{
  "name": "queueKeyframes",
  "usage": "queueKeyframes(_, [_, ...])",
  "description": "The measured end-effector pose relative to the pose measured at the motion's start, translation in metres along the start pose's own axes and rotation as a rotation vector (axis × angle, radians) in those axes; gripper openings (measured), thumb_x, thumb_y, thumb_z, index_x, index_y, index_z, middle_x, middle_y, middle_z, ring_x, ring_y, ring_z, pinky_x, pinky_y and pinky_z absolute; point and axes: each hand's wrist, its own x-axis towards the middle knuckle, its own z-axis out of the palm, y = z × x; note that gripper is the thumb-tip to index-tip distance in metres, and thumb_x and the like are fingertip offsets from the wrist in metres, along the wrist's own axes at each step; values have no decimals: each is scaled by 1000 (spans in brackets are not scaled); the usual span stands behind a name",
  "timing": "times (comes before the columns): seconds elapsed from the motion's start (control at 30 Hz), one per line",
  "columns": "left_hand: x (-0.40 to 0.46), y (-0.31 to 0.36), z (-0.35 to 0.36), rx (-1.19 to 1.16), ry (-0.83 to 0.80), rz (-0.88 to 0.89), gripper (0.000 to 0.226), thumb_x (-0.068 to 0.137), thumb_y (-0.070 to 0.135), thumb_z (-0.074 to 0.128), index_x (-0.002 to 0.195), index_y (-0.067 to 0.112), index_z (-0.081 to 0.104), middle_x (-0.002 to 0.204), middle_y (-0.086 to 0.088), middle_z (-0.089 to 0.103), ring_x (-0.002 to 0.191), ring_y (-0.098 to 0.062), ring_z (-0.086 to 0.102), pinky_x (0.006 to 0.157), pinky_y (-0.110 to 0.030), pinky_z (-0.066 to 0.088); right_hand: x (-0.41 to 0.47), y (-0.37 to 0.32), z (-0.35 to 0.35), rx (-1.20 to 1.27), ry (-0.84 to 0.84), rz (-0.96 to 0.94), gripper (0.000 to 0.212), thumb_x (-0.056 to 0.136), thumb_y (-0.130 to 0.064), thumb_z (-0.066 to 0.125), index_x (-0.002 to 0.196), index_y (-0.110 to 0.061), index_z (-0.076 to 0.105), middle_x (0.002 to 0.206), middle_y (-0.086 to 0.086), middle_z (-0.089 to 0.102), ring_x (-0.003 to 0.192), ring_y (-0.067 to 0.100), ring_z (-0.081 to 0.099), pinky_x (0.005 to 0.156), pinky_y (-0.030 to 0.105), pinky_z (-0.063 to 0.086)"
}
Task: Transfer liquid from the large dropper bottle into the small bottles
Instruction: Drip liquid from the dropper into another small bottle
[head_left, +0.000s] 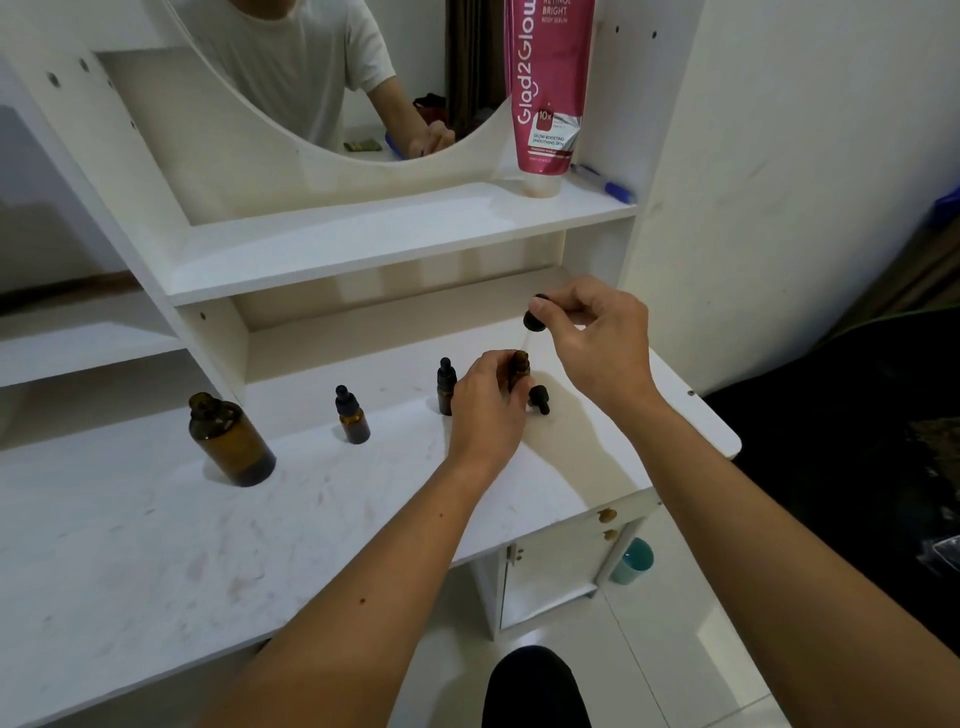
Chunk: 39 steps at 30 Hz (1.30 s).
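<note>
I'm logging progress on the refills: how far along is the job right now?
Done: the large dropper bottle stands uncapped at the left, and a small cap lies on the table. In hand: the left hand steadies an open small bottle while the right hand holds the large dropper above it. Left: two small bottles stand capped; their fill levels can't be judged.

amber bottles (231, 441) (black droppers (535, 313)), pink tube (548, 88)

Your white tabletop (156, 519), pretty scuffed, has the large amber bottle (231, 441) uncapped at left, two capped small bottles (353, 415) (445, 387) mid-row, an open one (518, 370), and a loose dropper cap (539, 399) lying beside it.
</note>
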Motion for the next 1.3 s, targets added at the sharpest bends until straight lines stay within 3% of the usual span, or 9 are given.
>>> queueKeyframes(0.13, [-1,-1,0,-27,-10,-4,20,100,11,65,121,12,65,87,21,68,89,14,64,92,-14,49,0,-1,1,-5,-95,24,8,96,-18,74,101,-13,78,86,-7,80,83,2,76,82,13,57])
queueKeyframes(0.27, [0,0,0,-40,-7,0,23,100,14,64,123,12,65,104,11,72,103,-4,69,99,-33,56,-3,-3,3,-3,-125,7,10,96,-16,75,104,-12,79,85,-7,80,83,1,76,81,11,56])
queueKeyframes(0.43, [-1,1,-1,-18,-7,23,19,99,10,66,119,11,67,83,27,67,89,15,63,91,-11,49,-5,-1,4,-11,-30,34,6,93,-17,78,90,-13,81,80,-9,79,79,1,74,76,6,51])
queueKeyframes(0.57, [0,-1,-1,-14,-12,32,21,100,10,66,121,9,67,91,23,67,90,16,63,86,-5,46,-8,-1,7,-9,6,55,7,92,-16,78,87,-13,80,80,-7,79,78,2,73,75,6,49])
queueKeyframes(0.63, [0,-1,-1,-17,-15,28,21,100,10,65,121,10,67,91,20,68,91,11,65,88,-8,48,-8,0,8,-8,-12,60,6,93,-17,77,90,-13,80,81,-8,79,78,0,72,76,5,48])
queueKeyframes(0.8, [0,-2,0,-20,-33,11,21,101,17,62,122,17,65,97,11,74,98,-8,71,93,-35,58,-11,-1,9,11,-49,45,11,95,-20,75,103,-15,80,85,-9,80,85,2,76,86,16,57])
queueKeyframes(0.93, [2,-7,3,-8,-65,-8,24,103,24,57,126,20,62,106,4,74,101,-16,71,94,-43,58,-14,-2,9,18,-45,38,15,95,-22,76,107,-14,79,87,-8,80,88,3,76,89,19,58])
queueKeyframes(1.1, [-6,-1,-2,32,-74,-10,35,106,19,54,140,12,57,132,-2,66,125,-17,60,111,-39,48,-12,-11,3,31,-16,23,15,97,-22,75,108,-12,79,87,-8,80,88,2,76,87,15,57])
queueKeyframes(1.3, [-22,-7,-19,1,-116,-7,35,107,19,54,141,13,56,137,-2,63,129,-18,58,112,-32,45,-13,-31,-9,33,80,-23,14,97,-22,74,107,-13,78,89,-7,80,86,4,77,87,18,58])
